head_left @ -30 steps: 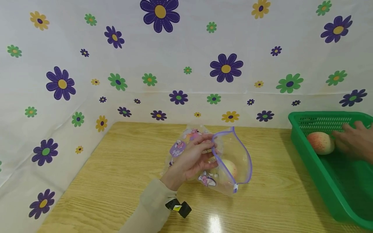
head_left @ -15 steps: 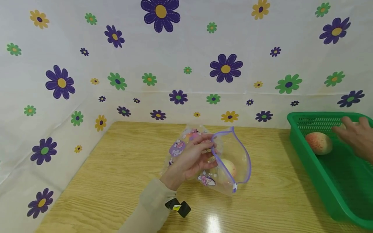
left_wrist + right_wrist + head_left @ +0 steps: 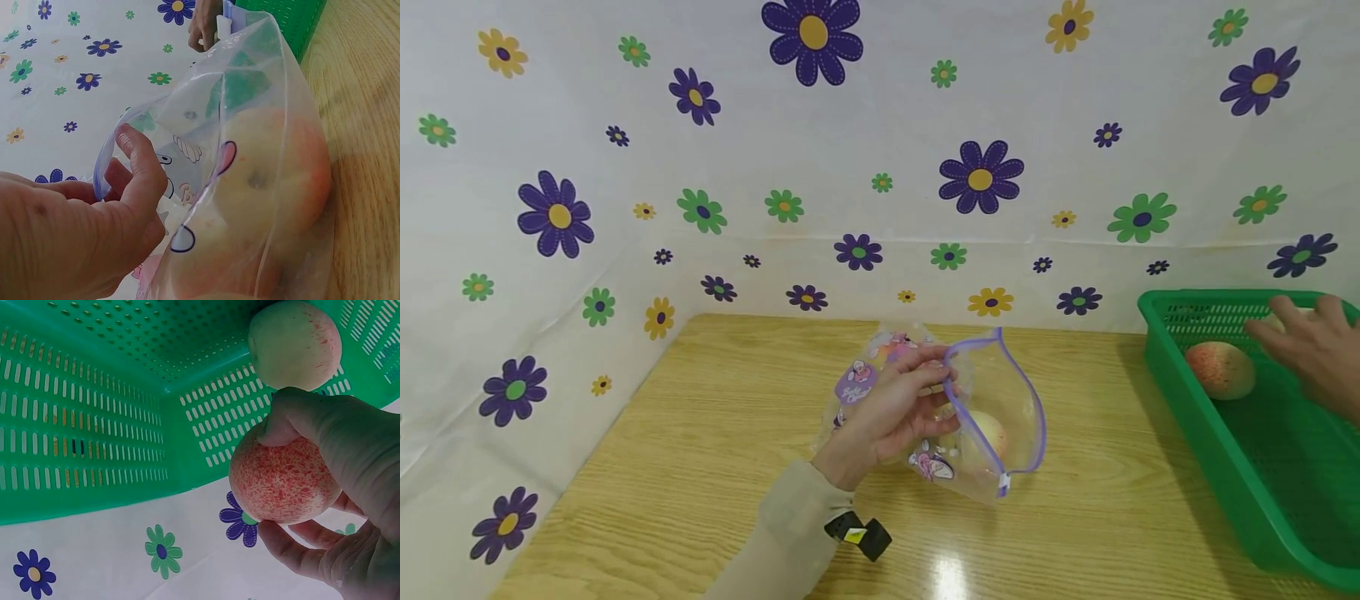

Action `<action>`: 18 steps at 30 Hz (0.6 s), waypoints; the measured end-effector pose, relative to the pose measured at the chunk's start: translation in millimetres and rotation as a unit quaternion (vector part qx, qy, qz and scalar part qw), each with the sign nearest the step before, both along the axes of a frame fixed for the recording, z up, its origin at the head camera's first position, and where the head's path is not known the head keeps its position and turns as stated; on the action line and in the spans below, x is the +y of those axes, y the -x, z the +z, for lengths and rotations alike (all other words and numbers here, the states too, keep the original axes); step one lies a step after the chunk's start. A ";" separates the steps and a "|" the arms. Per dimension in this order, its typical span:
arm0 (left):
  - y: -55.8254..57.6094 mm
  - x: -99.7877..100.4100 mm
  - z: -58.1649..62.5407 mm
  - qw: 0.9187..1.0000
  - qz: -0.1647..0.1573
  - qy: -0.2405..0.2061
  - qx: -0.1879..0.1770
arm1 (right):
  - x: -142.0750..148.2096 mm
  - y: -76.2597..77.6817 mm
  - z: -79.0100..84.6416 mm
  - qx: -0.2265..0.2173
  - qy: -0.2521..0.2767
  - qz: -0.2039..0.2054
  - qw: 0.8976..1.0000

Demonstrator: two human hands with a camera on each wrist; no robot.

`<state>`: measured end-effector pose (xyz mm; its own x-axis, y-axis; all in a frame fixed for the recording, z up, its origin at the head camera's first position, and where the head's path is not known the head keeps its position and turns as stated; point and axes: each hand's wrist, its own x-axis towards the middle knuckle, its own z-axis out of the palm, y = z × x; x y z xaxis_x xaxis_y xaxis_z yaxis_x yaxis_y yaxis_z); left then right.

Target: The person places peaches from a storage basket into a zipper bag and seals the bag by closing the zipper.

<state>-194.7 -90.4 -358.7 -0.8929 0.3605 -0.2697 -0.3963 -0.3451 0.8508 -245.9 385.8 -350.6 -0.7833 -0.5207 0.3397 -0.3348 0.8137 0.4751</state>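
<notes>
My left hand (image 3: 891, 417) pinches the purple zip edge of a clear plastic zip bag (image 3: 985, 483), whose mouth gapes toward the right. Printed cartoon characters decorate the bag. Through its film in the left wrist view show two pale, red-blushed peaches (image 3: 269, 175), resting near the table. At the far right, my right hand (image 3: 1315, 350) grips a red-speckled peach (image 3: 284, 478) between thumb and fingers, over the green basket (image 3: 1195, 433). Another peach (image 3: 1220, 370) lies in that basket against its left side, and it appears pale with a red flush (image 3: 297, 347) in the right wrist view.
The green plastic basket has slotted walls and stands on the right of the wooden table (image 3: 700, 433). A white flower-printed cloth (image 3: 895, 217) hangs behind and along the left side. A black strap device (image 3: 859, 533) sits on the left wrist.
My right hand has shifted from beside the basket's left peach to the back, taken hold of another peach and raised it slightly. The left hand and bag stay in place.
</notes>
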 end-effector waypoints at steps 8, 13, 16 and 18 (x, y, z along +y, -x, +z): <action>0.0 -0.3 -0.3 1.000 -0.001 -0.003 0.000 | -3.1 -1.0 -0.3 0.034 0.004 0.049 0.998; 0.3 0.0 -0.6 1.000 0.000 0.001 0.000 | -6.4 -3.3 2.0 0.014 0.001 0.049 0.999; 0.4 0.4 -0.5 1.000 0.000 0.000 0.000 | -6.9 -5.1 1.7 0.005 0.012 0.040 0.999; 0.3 0.6 -0.4 1.000 0.000 0.001 -0.001 | -6.0 -5.3 0.4 0.011 0.024 0.047 0.999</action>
<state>-195.0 -89.8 -359.1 -0.8921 0.3609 -0.2719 -0.3982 -0.3437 0.8505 -240.6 379.7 -350.2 -0.7241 -0.5740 0.3824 -0.4005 0.8013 0.4445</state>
